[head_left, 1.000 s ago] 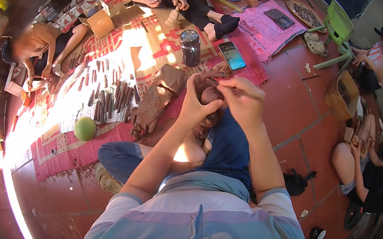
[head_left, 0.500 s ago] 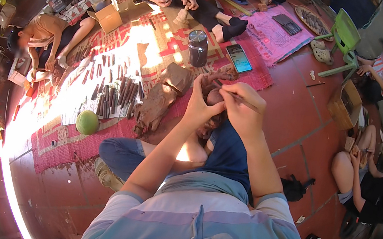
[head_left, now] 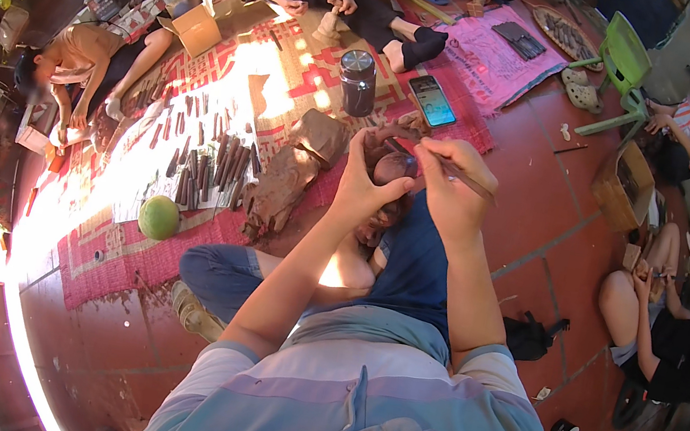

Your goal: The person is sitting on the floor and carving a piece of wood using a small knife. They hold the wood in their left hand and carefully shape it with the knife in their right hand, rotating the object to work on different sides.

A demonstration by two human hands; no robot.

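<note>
My left hand (head_left: 361, 184) curves around a brown clay piece (head_left: 395, 167), its thumb along the near side. A smooth, rounded top shows between thumb and fingers; more brown clay lies below it, partly hidden. In my right hand (head_left: 454, 199) a thin brown stick-like modelling tool (head_left: 474, 185) is pinched, its back end pointing right. Its tip, near the right side of the rounded clay, is too small to make out. Beyond my left hand rest a large clay lump (head_left: 278, 191) and a smaller clay block (head_left: 320, 136).
Many dark sticks (head_left: 221, 171) lie on a sunlit sheet to the left, by a green ball (head_left: 159, 218). Ahead stand a dark metal canister (head_left: 357, 82) and a phone (head_left: 432, 103). Several people sit around. A green chair (head_left: 623, 66) and cardboard box (head_left: 623, 187) are at right.
My right hand has shifted right, away from the clay piece, with the tool still in it. More of the rounded clay top now shows. My left hand stays nearly in place.
</note>
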